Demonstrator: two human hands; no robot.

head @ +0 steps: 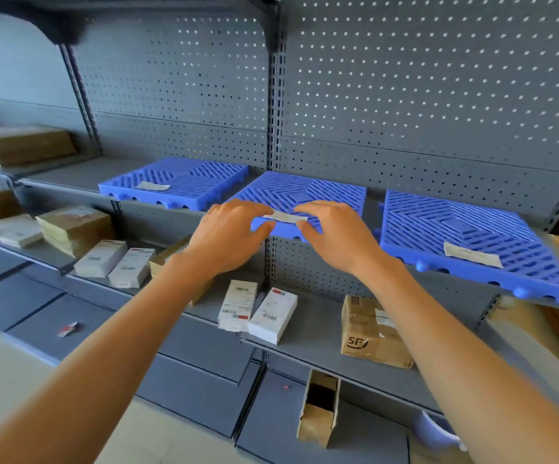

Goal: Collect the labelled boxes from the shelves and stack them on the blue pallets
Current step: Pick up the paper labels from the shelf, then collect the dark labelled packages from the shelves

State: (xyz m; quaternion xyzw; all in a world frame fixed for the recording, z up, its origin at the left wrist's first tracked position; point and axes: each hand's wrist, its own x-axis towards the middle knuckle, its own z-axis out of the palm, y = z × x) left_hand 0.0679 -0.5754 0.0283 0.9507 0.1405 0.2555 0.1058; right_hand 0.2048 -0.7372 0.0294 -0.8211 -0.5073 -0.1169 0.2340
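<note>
Grey metal shelving (pixel 305 329) with perforated back panels fills the view. Nearest, on the lower shelf: two white labelled boxes (pixel 258 311) and a brown SF carton (pixel 372 333). Above, left hand (pixel 228 239) and right hand (pixel 335 236) pinch a paper label (pixel 285 216) on the middle blue plastic pallet (pixel 305 195). Farther pallets flank it, none carrying boxes.

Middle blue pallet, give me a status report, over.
Both hands, left hand and right hand, at the middle blue pallet's front edge, fingers on its paper label. No boxes on it. Nothing in the way.
</note>
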